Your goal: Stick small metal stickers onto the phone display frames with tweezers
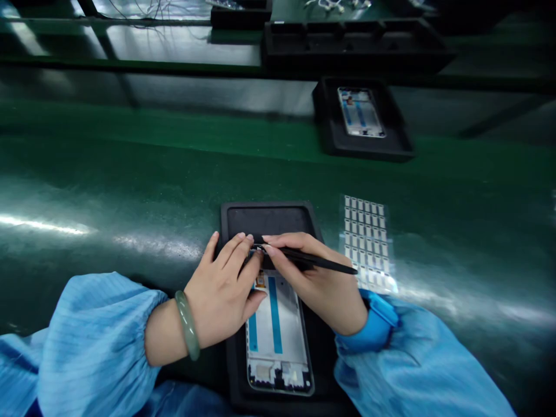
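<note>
Black tweezers are pinched by the right hand, fingers narrow; the left hand, fingers spread wide, is laid on a phone frame inside a black tray.

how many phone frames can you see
2: one phone frame in the nearer black tray, another phone frame in the farther black tray. more may hide in the back trays

Both sleeves, the left sleeve and the right sleeve, are light blue, thinly striped cloth (a smock, by the look of it), puffing into gathered elastic cuffs. A smooth pale green bangle circles the left wrist; a brighter blue band wraps the right wrist
</note>
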Demonstrator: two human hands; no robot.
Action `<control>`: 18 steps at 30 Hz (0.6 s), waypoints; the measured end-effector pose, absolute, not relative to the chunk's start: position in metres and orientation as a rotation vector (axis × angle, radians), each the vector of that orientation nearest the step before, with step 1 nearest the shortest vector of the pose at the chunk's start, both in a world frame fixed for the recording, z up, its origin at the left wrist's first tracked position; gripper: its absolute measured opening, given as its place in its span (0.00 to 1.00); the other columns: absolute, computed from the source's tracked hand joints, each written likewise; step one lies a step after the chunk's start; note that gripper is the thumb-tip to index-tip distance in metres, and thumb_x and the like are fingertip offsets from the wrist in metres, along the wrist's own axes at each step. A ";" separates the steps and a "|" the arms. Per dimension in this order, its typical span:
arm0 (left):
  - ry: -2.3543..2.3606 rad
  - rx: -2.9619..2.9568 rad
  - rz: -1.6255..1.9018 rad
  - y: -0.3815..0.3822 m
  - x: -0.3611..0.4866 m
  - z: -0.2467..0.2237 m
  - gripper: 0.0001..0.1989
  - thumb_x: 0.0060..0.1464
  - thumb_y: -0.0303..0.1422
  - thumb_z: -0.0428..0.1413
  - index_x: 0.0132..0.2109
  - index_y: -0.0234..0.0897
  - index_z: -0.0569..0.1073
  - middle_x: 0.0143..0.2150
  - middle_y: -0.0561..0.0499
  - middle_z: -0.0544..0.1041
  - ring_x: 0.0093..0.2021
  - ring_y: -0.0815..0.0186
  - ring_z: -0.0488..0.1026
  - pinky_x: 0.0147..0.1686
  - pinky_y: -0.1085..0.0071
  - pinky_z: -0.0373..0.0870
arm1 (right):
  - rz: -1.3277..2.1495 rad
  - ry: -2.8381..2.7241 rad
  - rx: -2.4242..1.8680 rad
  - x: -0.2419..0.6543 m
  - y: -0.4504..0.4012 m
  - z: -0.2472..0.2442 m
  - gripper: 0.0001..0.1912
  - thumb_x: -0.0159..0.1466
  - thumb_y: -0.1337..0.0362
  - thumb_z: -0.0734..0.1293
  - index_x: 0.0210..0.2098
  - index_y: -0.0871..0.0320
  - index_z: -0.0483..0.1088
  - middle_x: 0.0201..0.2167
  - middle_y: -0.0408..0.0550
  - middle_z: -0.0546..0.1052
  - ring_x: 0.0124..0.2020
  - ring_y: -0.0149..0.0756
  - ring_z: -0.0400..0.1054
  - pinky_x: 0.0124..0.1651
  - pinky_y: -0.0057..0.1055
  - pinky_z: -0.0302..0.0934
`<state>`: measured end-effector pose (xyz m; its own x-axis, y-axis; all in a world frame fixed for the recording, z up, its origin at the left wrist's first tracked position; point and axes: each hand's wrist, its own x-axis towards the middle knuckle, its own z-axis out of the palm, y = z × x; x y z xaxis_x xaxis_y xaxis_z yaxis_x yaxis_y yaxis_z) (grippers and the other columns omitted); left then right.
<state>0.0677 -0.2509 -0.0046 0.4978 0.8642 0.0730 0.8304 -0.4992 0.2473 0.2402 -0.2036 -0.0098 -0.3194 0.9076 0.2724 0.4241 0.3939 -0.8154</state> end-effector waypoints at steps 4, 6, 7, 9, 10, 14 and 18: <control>1.463 2.559 0.282 -0.251 0.068 -0.004 0.24 0.61 0.41 0.47 0.59 0.29 0.62 0.62 0.37 0.61 0.64 0.52 0.54 0.60 0.45 0.52 | 0.829 -1.910 -1.150 0.239 -0.203 -0.009 0.04 0.64 0.66 0.66 0.39 0.53 0.70 0.38 0.44 0.77 0.40 0.37 0.72 0.43 0.34 0.68; 1.464 2.557 0.277 -0.251 0.068 -0.004 0.24 0.61 0.41 0.47 0.59 0.30 0.62 0.62 0.37 0.61 0.64 0.52 0.54 0.60 0.45 0.52 | 0.813 -1.924 -1.141 0.239 -0.203 -0.008 0.04 0.64 0.66 0.66 0.39 0.53 0.70 0.38 0.44 0.77 0.40 0.37 0.72 0.43 0.34 0.68; 1.464 2.556 0.275 -0.251 0.068 -0.004 0.23 0.62 0.41 0.46 0.58 0.30 0.62 0.62 0.37 0.61 0.64 0.52 0.54 0.60 0.45 0.52 | 0.806 -1.929 -1.138 0.239 -0.203 -0.008 0.04 0.64 0.66 0.66 0.39 0.53 0.69 0.38 0.44 0.77 0.40 0.36 0.72 0.43 0.34 0.67; 1.462 2.559 0.279 -0.251 0.068 -0.004 0.23 0.62 0.40 0.46 0.58 0.30 0.62 0.62 0.37 0.61 0.64 0.52 0.54 0.60 0.45 0.51 | 0.801 -1.931 -1.136 0.238 -0.203 -0.008 0.04 0.64 0.67 0.66 0.39 0.53 0.69 0.38 0.44 0.76 0.40 0.36 0.72 0.43 0.33 0.67; 1.462 2.561 0.282 -0.252 0.068 -0.005 0.23 0.62 0.40 0.46 0.58 0.30 0.62 0.62 0.37 0.61 0.64 0.52 0.54 0.60 0.45 0.51 | 0.802 -1.931 -1.137 0.238 -0.203 -0.008 0.04 0.64 0.67 0.66 0.39 0.54 0.69 0.38 0.44 0.76 0.40 0.36 0.72 0.43 0.33 0.67; 1.471 2.561 0.284 -0.252 0.068 -0.005 0.24 0.61 0.40 0.48 0.58 0.29 0.62 0.61 0.37 0.62 0.64 0.52 0.54 0.61 0.45 0.51 | 0.779 -1.937 -1.127 0.236 -0.201 -0.008 0.04 0.63 0.68 0.66 0.39 0.55 0.70 0.37 0.44 0.77 0.39 0.35 0.72 0.43 0.32 0.67; 1.469 2.556 0.263 -0.250 0.067 -0.004 0.24 0.60 0.41 0.48 0.58 0.30 0.63 0.61 0.37 0.63 0.64 0.52 0.54 0.60 0.46 0.52 | 0.687 -1.982 -1.100 0.233 -0.198 -0.008 0.04 0.63 0.68 0.66 0.39 0.56 0.70 0.36 0.45 0.76 0.38 0.35 0.72 0.43 0.32 0.67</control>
<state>0.0668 -0.2503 -0.0037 0.4957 0.8662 0.0626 0.8341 -0.4950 0.2434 0.2333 -0.1980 -0.0080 -0.3457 0.8694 0.3531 0.4645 0.4855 -0.7406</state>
